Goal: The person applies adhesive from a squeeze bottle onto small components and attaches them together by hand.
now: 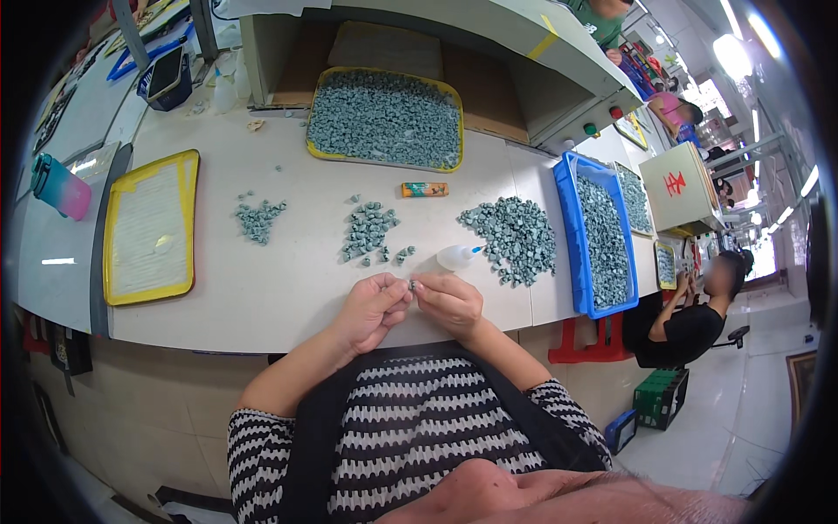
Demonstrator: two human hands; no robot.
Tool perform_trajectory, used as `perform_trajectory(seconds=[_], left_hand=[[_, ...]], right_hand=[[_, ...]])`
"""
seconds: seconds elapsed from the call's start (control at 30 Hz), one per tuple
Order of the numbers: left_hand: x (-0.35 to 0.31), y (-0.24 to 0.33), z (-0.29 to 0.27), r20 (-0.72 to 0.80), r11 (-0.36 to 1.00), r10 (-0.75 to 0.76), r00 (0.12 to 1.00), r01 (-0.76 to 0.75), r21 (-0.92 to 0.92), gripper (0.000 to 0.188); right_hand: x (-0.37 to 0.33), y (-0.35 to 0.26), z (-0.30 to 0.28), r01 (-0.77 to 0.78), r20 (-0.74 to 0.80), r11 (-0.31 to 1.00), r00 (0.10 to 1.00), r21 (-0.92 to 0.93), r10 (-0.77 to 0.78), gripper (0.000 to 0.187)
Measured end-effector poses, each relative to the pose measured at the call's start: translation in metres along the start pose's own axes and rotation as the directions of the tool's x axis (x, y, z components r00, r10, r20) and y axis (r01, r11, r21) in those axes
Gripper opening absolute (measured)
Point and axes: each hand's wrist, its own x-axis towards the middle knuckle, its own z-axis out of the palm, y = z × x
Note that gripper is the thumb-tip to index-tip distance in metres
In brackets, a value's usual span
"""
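My left hand [375, 310] and my right hand [450, 303] meet over the front edge of the table, fingertips pinched together. Between them is a small grey-green piece [412, 285], mostly covered by the fingers; its exact kind cannot be made out. Just beyond my right hand lies a white squeeze bottle [455, 257], its blue tip toward the right. Similar pieces form a large pile [517, 237] to the right, a middle pile [370, 229] ahead of my hands and a smaller pile [257, 221] at the left.
Behind the piles stands a yellow-rimmed tray [384, 163] full of pieces, with a small orange-green box [425, 189] nearer. A blue bin [575, 236] of pieces bounds the right; a yellow-edged tray [150, 297] and a tumbler [61, 188] the left. A co-worker [698, 306] sits right.
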Motion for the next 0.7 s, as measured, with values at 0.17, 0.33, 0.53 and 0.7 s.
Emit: perform_trajectory(seconds=[0.17, 0.33, 0.53, 0.7], left_hand=[[0.004, -0.001, -0.002, -0.072, 0.997, 0.034, 0.997, -0.039, -0.071, 0.013], [0.001, 0.011, 0.002, -0.105, 0.967, 0.071, 0.992, -0.095, -0.235, 0.014], [0.0, 0.008, 0.004, -0.063, 0.977, -0.007, 0.998, -0.006, -0.212, 0.01], [0.0, 0.003, 0.008, -0.023, 0.994, -0.089, 0.996, 0.087, -0.062, 0.008]], right_hand=[[-0.001, -0.005, 0.001, -0.128, 0.013, 0.991, 0.992, -0.05, 0.128, 0.016], [-0.008, -0.006, -0.012, -0.175, -0.085, 0.981, 0.982, -0.086, 0.168, 0.021], [-0.035, 0.016, -0.022, -0.379, -0.407, 0.906, 0.87, -0.188, 0.279, 0.048], [-0.016, 0.016, -0.016, -0.538, -0.252, 0.813, 0.838, -0.223, 0.485, 0.058]])
